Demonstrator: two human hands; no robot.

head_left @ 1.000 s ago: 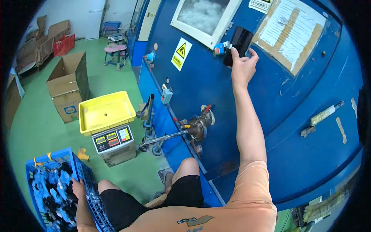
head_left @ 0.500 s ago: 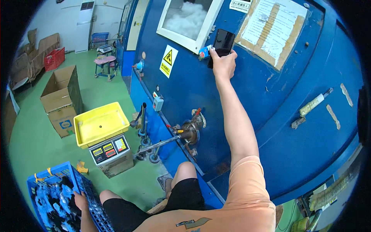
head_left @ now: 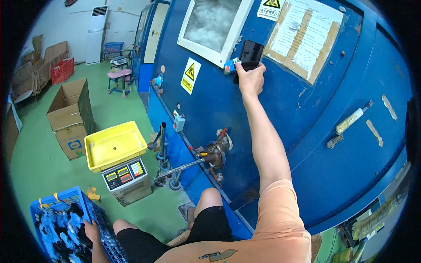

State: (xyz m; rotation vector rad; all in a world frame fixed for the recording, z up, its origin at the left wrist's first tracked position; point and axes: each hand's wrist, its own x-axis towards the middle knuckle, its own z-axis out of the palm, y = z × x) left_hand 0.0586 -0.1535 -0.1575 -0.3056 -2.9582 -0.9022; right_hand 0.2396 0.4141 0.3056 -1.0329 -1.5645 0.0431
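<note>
At the upper middle, my right hand (head_left: pixel 251 80) is closed on the lower part of a black smartphone (head_left: pixel 252 52), close to the blue machine door (head_left: pixel 272 105). Beside my thumb is a small blue and white pack (head_left: pixel 230 65); whether my fingers touch it I cannot tell. At the lower left, my left hand (head_left: pixel 92 231) grips the rim of a blue plastic basket (head_left: pixel 94 209). Tufts of blue, black and white fluffy fibre (head_left: pixel 59 228) fill the basket. White fluff shows behind a white-framed window (head_left: pixel 210 22) in the door, left of the phone.
A yellow tray (head_left: pixel 116 140) sits on a weighing scale (head_left: pixel 127 179), with a cardboard box (head_left: pixel 70 118) behind it. A metal lever (head_left: pixel 182 167) sticks out from the pipe fitting (head_left: pixel 215 154) on the door. A pink-topped stool (head_left: pixel 119 74) stands farther back.
The view has shifted slightly, so the machine and phone sit a little lower in it. The fluff behind the window has changed shape. Both hands keep their hold.
</note>
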